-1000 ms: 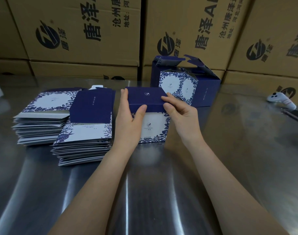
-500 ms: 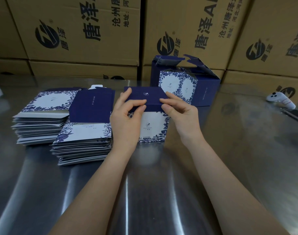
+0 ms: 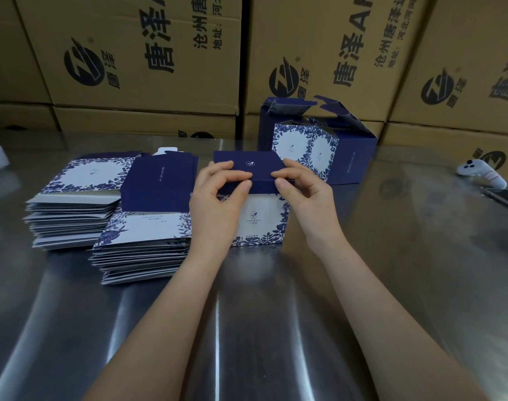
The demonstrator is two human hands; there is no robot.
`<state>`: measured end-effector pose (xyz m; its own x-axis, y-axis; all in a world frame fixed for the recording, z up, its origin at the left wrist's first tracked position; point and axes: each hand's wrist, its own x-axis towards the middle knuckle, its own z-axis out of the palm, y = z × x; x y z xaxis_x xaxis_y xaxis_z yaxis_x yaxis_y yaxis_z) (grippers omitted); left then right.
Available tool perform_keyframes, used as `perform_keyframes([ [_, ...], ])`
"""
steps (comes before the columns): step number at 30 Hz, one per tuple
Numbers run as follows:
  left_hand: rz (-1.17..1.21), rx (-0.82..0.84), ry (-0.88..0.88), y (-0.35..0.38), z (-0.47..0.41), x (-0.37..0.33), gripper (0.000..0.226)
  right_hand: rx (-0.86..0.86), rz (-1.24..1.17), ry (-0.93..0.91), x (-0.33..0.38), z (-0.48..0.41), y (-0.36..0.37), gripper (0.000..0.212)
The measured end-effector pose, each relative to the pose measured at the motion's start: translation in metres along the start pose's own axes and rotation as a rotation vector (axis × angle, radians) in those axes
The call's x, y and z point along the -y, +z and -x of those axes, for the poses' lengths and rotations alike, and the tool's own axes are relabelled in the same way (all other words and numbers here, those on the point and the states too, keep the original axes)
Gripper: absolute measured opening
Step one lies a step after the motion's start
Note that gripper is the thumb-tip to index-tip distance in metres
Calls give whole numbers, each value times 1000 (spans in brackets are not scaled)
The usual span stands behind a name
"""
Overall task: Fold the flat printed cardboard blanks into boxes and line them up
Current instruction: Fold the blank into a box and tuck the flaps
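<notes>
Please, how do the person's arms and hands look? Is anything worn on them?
The left hand and right hand wear no glove, ring, watch or bracelet. The left forearm and right forearm are bare, with no sleeve in view.

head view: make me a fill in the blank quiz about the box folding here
1. The left hand and right hand pinch the navy ____ of the box in front.
2. Flat blanks lie in ____ stacks left of it.
3. The white controller lies on the steel table, on its ____ side.
4. The folded boxes behind have top flaps ____.
Missing words: lid, two, right, open.
</notes>
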<state>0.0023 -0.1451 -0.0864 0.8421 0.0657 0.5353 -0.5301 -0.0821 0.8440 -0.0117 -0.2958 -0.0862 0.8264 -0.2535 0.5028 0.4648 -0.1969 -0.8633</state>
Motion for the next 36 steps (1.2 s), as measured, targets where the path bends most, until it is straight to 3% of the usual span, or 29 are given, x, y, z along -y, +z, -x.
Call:
perform_keyframes([
  [19, 28, -25, 16, 6, -3, 4, 23, -27, 13, 31, 6, 1, 11, 24],
  [26, 204, -26, -51, -2, -2, 7, 24, -22, -72, 71, 2, 0, 4, 24],
  [36, 264, -36, -58, -1, -4, 11, 28, -20, -74, 59, 2, -2, 2, 27],
])
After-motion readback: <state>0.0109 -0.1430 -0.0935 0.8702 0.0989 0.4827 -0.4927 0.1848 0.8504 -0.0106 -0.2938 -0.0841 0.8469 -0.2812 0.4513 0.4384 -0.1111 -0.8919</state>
